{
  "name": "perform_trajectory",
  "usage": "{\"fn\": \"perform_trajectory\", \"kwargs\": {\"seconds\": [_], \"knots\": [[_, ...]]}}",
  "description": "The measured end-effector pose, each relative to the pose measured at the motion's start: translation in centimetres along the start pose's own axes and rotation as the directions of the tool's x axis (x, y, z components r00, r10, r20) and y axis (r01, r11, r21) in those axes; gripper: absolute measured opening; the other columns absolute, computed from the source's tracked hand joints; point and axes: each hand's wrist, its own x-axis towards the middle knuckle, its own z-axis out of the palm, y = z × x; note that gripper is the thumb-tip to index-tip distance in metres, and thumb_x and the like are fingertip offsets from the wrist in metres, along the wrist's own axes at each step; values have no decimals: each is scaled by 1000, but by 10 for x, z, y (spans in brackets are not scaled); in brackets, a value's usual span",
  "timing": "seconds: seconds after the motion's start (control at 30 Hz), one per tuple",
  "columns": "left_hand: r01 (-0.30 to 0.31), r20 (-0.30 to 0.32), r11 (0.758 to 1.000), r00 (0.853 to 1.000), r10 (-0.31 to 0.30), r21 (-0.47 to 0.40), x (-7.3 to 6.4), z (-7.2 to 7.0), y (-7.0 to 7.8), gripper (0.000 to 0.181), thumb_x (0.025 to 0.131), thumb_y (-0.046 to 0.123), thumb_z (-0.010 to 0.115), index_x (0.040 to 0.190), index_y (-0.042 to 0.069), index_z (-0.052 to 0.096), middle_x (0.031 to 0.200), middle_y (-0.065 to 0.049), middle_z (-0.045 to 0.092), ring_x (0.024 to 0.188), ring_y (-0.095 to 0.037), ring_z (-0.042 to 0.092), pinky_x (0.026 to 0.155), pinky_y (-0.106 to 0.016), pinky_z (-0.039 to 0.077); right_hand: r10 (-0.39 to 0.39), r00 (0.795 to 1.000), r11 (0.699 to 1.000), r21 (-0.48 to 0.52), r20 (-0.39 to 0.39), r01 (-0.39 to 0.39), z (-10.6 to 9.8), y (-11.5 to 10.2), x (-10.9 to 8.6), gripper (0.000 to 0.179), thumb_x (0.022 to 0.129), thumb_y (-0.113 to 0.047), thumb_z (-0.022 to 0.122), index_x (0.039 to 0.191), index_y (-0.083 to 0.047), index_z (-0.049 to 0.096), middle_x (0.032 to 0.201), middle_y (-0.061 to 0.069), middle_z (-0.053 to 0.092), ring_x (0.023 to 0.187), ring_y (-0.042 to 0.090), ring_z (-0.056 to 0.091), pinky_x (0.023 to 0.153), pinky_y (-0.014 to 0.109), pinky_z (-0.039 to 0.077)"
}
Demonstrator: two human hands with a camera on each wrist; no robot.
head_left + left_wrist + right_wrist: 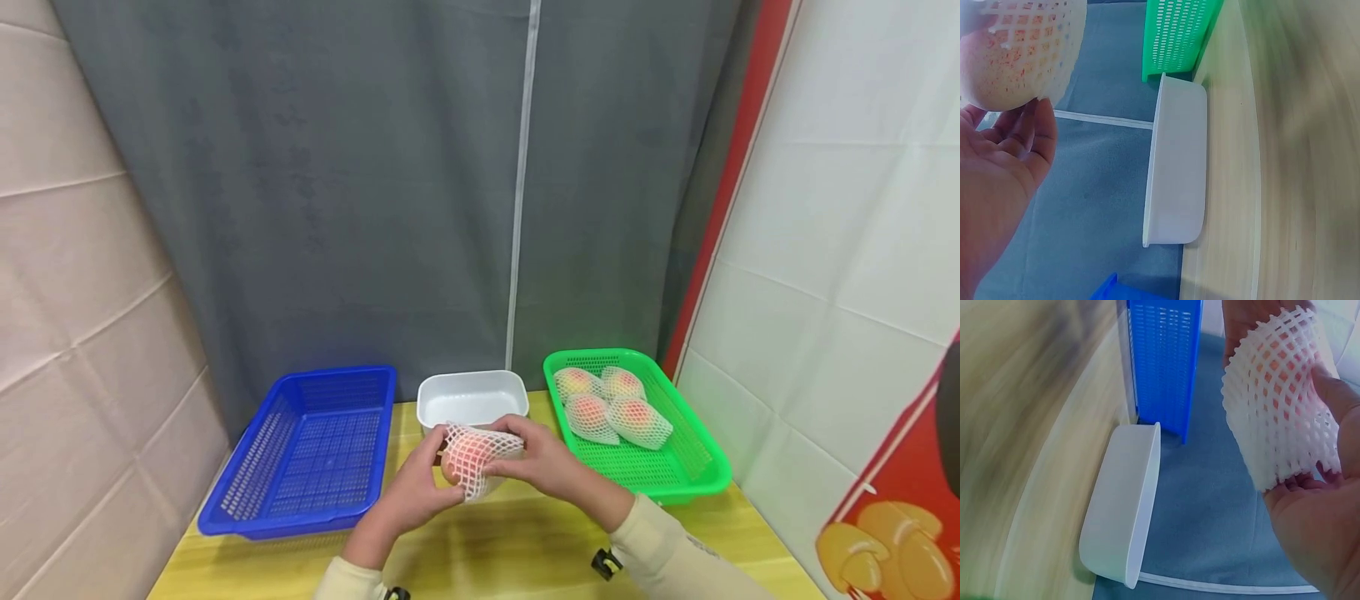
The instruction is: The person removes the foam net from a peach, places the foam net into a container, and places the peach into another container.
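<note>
A pinkish peach (pixel 451 469) sits partly inside a white foam net sleeve (pixel 504 447), held up over the front of the table between both hands. My left hand (pixel 415 498) pinches the sleeve's left rim with its fingertips, where the bare end of the peach (pixel 997 78) pokes out in the left wrist view. From the right, my right hand (pixel 553 463) grips the sleeve's narrower end, its thumb lying on the mesh in the right wrist view. Four-sided and white, a plastic basin (pixel 472 402) stands just behind the hands.
To the left lies a blue plastic basket (pixel 330 454) with perforated walls. At the right, a green basket (pixel 697 450) holds several peaches in foam nets (pixel 588 414). A grey curtain (pixel 360 208) hangs behind the wood-grain table (pixel 517 533).
</note>
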Motion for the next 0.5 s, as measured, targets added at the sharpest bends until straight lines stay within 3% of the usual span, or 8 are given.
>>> {"fn": "perform_trajectory", "kwargs": {"seconds": [0.2, 0.37, 0.5], "knots": [[-9, -6, 1000, 1000, 9, -5, -1, -1, -2, 76, 75, 4, 83, 145, 20, 57, 131, 4, 66, 119, -19, 65, 103, -42, 56, 13, 1000, 1000, 3, 6, -13, -4, 2, 0, 31, 92, -21, 93, 115, -13, 74, 103, -4, 74, 93, 13, 67, 81, 28, 58], [-32, 0, 999, 999, 32, -18, -1, -1, -2, 74, 76, 4, 83, 144, 17, 57, 133, 3, 66, 120, -23, 65, 103, -40, 56, 13, 999, 999, -44, 44, -11, -8, 0, 1, 34, 92, -24, 93, 119, -13, 75, 107, -6, 75, 96, 12, 68, 85, 29, 58], [-38, 6, 999, 999, 38, -25, -2, 0, -4, 72, 78, 5, 85, 143, 15, 58, 133, -2, 66, 120, -25, 65, 102, -40, 57, -4, 996, 989, -148, 93, 18, -14, -7, 3, 37, 93, -27, 92, 123, -16, 74, 109, -9, 74, 98, 9, 67, 87, 30, 58]]}}
